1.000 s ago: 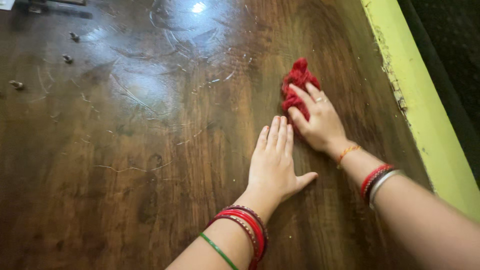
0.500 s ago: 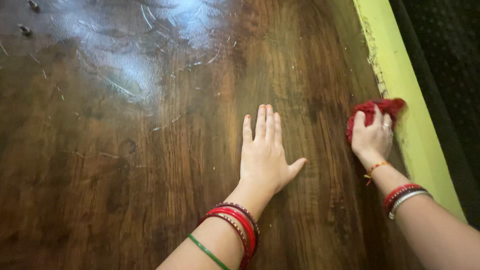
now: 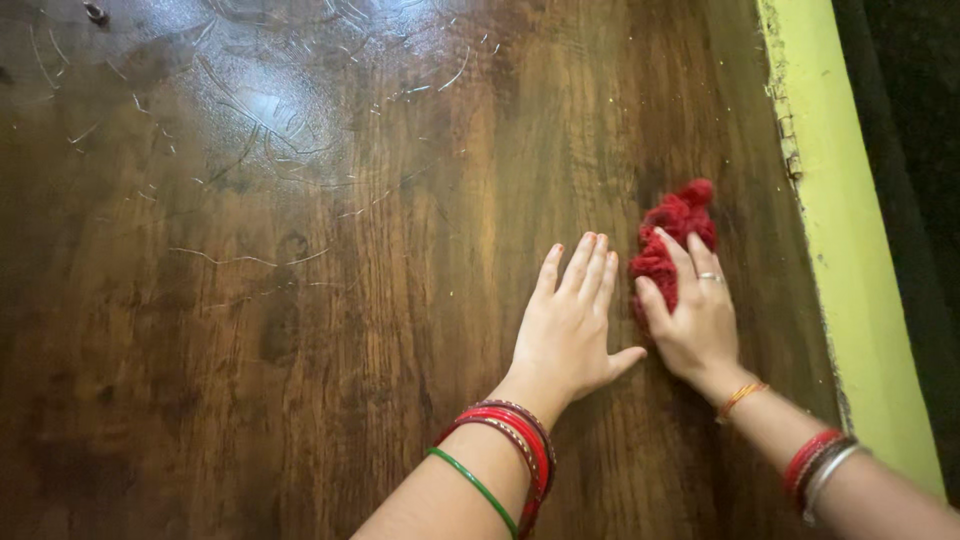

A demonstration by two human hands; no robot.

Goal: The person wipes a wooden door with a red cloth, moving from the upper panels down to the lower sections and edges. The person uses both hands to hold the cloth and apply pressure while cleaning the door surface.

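Your left hand (image 3: 570, 330) lies flat on the dark wooden surface (image 3: 300, 300), palm down, fingers straight and close together, thumb stuck out to the side toward your other hand. It grips nothing; it just presses on the wood. Your right hand (image 3: 695, 320) sits just beside it, thumb tips nearly meeting, and it's pressed down on a red cloth (image 3: 675, 225). The fingers there are spread and gently curved over the bunched fabric, not closed round it, so the cloth is pinned under your fingertips rather than clutched. Most of the red bundle pokes out beyond your fingertips and a bit toward your left hand's fingers; the rest is hidden under your palm. There's a ring on one right finger (image 3: 708, 277). Red and green bangles (image 3: 505, 450) crowd your left wrist, and a thin orange band (image 3: 740, 397) circles the right one, with more bangles farther up that forearm. Past your right hand's outer edge runs a yellow-green painted strip (image 3: 850, 250). Well beyond your left fingertips, pale scratches catch the glare on the wood.
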